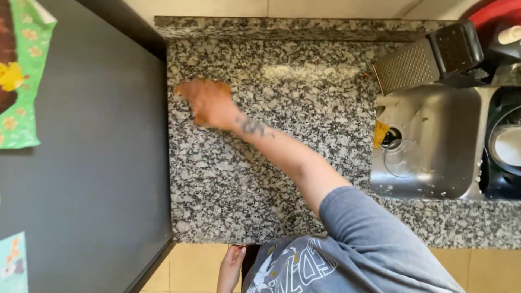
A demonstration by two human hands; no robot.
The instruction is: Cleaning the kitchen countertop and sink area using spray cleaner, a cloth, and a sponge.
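Note:
My right hand [209, 103] reaches across to the far left of the speckled granite countertop [282, 179]. It presses down on an orange cloth [217, 84] and is blurred by motion. The cloth shows only at the hand's edges. My left hand [232, 265] hangs low in front of the counter's front edge, fingertips near the edge, with nothing in it. A grey sleeve covers my right upper arm.
A steel sink [434, 141] lies to the right, with a yellow sponge [381, 133] at its left rim and a box grater [429, 57] at its back. Dishes [507, 146] sit at the far right. A tall dark surface [92, 163] bounds the counter's left side.

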